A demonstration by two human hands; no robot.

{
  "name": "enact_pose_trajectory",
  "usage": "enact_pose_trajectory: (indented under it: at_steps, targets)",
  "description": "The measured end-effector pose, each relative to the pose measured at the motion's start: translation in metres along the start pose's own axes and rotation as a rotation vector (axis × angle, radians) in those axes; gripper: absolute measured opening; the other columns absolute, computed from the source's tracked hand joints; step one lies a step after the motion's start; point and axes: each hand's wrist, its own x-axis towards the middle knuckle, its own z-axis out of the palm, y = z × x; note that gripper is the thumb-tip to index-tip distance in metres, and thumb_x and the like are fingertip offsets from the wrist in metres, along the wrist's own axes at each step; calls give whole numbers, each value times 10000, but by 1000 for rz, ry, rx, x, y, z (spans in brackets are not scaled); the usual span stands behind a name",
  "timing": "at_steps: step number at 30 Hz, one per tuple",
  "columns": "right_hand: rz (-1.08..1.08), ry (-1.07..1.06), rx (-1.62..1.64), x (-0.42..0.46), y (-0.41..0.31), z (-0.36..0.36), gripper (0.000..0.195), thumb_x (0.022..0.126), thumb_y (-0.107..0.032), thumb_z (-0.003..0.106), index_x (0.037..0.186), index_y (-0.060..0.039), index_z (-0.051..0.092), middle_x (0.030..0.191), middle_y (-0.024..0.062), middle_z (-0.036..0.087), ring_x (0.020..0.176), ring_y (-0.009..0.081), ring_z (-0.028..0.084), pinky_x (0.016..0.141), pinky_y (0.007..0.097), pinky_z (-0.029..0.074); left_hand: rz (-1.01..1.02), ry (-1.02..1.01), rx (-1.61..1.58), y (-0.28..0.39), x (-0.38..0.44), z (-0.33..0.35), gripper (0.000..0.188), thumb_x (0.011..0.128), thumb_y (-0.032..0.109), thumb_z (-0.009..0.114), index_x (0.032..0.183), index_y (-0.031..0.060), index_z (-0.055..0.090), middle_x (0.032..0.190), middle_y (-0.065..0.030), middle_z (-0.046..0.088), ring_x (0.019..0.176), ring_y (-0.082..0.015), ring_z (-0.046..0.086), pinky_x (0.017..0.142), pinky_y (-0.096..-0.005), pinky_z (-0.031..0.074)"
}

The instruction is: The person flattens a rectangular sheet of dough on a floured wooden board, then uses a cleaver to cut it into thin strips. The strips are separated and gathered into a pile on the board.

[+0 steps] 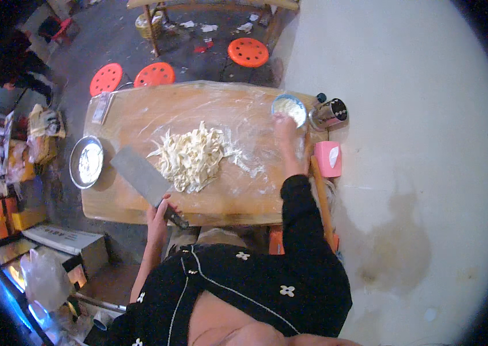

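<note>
My left hand (162,213) grips the handle of a broad cleaver (142,175) at the table's near edge. The blade points away to the left, its tip side beside a heap of floured, cut dough strips (194,158) on the wooden table. My right hand (285,124) reaches to the near rim of a blue-rimmed bowl (290,106) of white flour at the far right. Its fingertips are in or at the flour; their exact closure is hidden. Loose flour (248,162) is smeared over the tabletop right of the heap.
A round metal bowl (86,162) stands at the table's left edge. By the wall at right are a metal canister (329,114), a pink tissue box (328,159) and a wooden rod (322,201). Orange stools (248,52) stand beyond the table. A person (23,65) is at far left.
</note>
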Motion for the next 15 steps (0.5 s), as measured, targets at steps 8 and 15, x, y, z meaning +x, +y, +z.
enact_pose_trajectory:
  at_steps: [8,15]
  targets:
    - [-331,-675,401,-165,-167,-4,302,900,-137,574,1165,7,585,1049,238,651,960,374,625,836,444,493,187,30,192,-23,59,31,367,967,310,583,1174,19,667,1124,-87,666,1012,-165,615,936,-331,455]
    - [121,-431,519,-245,-146,-18,463,997,-247,505,1370,10,410,1175,245,589,1042,347,603,886,456,466,252,-356,426,-53,87,96,433,976,324,569,1294,30,579,1275,-159,606,1204,-259,544,1050,-400,408]
